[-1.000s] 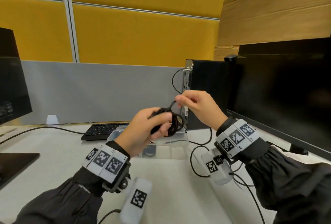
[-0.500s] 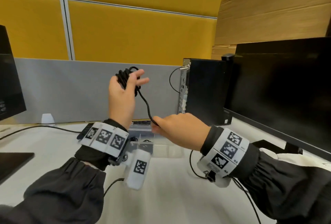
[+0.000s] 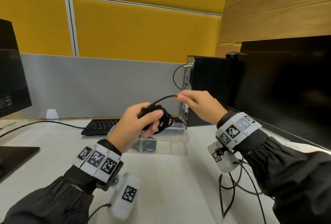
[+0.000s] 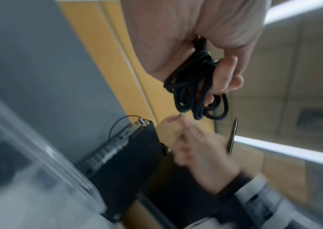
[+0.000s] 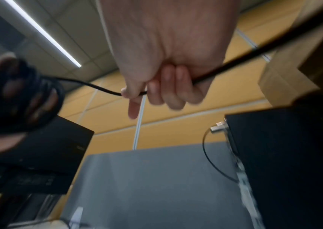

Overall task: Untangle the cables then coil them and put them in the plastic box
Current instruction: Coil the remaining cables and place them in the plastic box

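Black cable (image 3: 162,118) loops sit bunched in my left hand (image 3: 133,128), fingers curled round them above the plastic box (image 3: 176,136). My right hand (image 3: 198,106) pinches the loose strand. Behind stands the keyboard (image 3: 101,125).

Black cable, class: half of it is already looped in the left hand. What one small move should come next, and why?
Probably the right hand should carry its pinched stretch over the left hand to lay on one more loop. The black cable is bundled round the left fingers, a short span runs to the right hand, and more trails past that wrist, so the coil is not ready for the plastic box.
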Action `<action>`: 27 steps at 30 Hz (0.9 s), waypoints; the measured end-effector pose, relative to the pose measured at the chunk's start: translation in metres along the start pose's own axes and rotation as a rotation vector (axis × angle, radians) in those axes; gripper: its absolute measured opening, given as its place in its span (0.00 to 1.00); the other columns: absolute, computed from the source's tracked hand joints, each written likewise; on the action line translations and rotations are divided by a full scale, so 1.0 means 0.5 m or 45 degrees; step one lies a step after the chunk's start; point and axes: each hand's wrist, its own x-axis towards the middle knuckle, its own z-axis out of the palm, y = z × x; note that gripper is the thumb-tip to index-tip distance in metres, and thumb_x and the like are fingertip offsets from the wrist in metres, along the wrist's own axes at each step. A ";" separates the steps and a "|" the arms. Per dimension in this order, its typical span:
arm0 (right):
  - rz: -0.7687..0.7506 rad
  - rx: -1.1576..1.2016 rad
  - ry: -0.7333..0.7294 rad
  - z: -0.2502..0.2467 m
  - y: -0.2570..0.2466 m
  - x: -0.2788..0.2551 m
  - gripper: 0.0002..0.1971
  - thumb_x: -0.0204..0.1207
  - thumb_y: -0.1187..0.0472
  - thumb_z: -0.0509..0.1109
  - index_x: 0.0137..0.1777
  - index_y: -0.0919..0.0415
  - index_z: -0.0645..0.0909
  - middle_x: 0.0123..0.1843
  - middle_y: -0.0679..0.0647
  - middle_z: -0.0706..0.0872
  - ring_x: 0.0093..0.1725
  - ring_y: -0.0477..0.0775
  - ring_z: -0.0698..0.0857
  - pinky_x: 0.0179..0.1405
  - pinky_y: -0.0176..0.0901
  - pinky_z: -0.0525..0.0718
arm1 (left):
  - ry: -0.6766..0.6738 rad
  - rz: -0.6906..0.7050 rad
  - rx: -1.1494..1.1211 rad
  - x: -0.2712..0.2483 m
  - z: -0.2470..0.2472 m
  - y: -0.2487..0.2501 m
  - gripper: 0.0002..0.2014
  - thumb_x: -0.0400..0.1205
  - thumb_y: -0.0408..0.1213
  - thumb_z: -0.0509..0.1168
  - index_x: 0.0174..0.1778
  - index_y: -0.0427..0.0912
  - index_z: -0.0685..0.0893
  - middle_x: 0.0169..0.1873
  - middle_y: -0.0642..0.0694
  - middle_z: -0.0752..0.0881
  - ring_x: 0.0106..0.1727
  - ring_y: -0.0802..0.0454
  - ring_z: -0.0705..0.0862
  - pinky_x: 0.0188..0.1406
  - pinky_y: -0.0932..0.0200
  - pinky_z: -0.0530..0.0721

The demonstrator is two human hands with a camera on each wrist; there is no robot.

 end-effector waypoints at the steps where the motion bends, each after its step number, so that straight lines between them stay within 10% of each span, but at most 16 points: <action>1: 0.036 0.025 -0.112 0.014 0.005 -0.006 0.19 0.82 0.43 0.53 0.58 0.48 0.82 0.51 0.47 0.87 0.48 0.50 0.85 0.54 0.57 0.83 | 0.062 -0.007 -0.149 0.000 0.002 0.001 0.12 0.78 0.36 0.66 0.41 0.28 0.77 0.19 0.49 0.78 0.19 0.54 0.69 0.28 0.61 0.75; 5: -0.018 -0.007 -0.503 0.063 -0.034 -0.042 0.16 0.85 0.49 0.53 0.64 0.51 0.78 0.51 0.47 0.84 0.48 0.48 0.81 0.55 0.48 0.80 | 0.461 -0.009 -0.598 0.022 -0.002 -0.007 0.10 0.83 0.34 0.58 0.43 0.36 0.82 0.30 0.49 0.89 0.34 0.57 0.86 0.42 0.66 0.85; 9: -0.190 -0.141 -0.689 0.074 -0.111 -0.082 0.16 0.85 0.49 0.53 0.64 0.53 0.76 0.40 0.47 0.82 0.36 0.49 0.77 0.47 0.51 0.81 | 0.608 0.017 -0.138 0.046 -0.023 -0.040 0.11 0.85 0.39 0.59 0.55 0.37 0.83 0.46 0.47 0.91 0.53 0.58 0.88 0.58 0.61 0.80; 13: -0.325 -0.329 -0.287 0.053 -0.137 -0.073 0.14 0.83 0.45 0.56 0.58 0.49 0.80 0.48 0.50 0.87 0.46 0.54 0.84 0.37 0.46 0.76 | 0.396 -0.026 0.526 0.032 -0.018 -0.074 0.12 0.85 0.43 0.57 0.47 0.36 0.77 0.39 0.52 0.88 0.41 0.58 0.87 0.45 0.67 0.79; 17: -0.087 0.205 0.191 0.045 -0.086 -0.043 0.07 0.75 0.50 0.71 0.45 0.52 0.86 0.39 0.46 0.88 0.39 0.47 0.85 0.40 0.52 0.84 | -0.170 -0.283 0.097 0.000 -0.008 -0.072 0.27 0.84 0.54 0.55 0.41 0.28 0.77 0.22 0.43 0.83 0.25 0.46 0.77 0.40 0.53 0.76; 19: 0.029 0.486 0.161 0.069 -0.069 -0.039 0.06 0.75 0.54 0.72 0.44 0.55 0.86 0.39 0.51 0.89 0.40 0.52 0.86 0.45 0.53 0.84 | -0.254 -0.274 -0.088 -0.007 -0.006 -0.065 0.21 0.79 0.50 0.62 0.41 0.30 0.77 0.19 0.47 0.78 0.20 0.52 0.71 0.41 0.51 0.73; 22: 0.185 0.843 -0.041 0.104 -0.074 -0.053 0.13 0.83 0.58 0.62 0.52 0.68 0.83 0.30 0.43 0.84 0.28 0.38 0.81 0.29 0.29 0.77 | -0.158 -0.295 -0.241 -0.007 -0.004 -0.071 0.13 0.75 0.37 0.65 0.49 0.31 0.76 0.18 0.49 0.76 0.18 0.56 0.69 0.39 0.60 0.79; 27: 0.372 1.320 -0.441 0.135 -0.069 -0.074 0.27 0.80 0.39 0.55 0.59 0.64 0.76 0.27 0.49 0.63 0.22 0.42 0.57 0.18 0.32 0.55 | -0.056 -0.348 -0.229 -0.019 -0.007 -0.097 0.10 0.75 0.40 0.64 0.38 0.35 0.75 0.17 0.50 0.74 0.24 0.53 0.75 0.35 0.67 0.80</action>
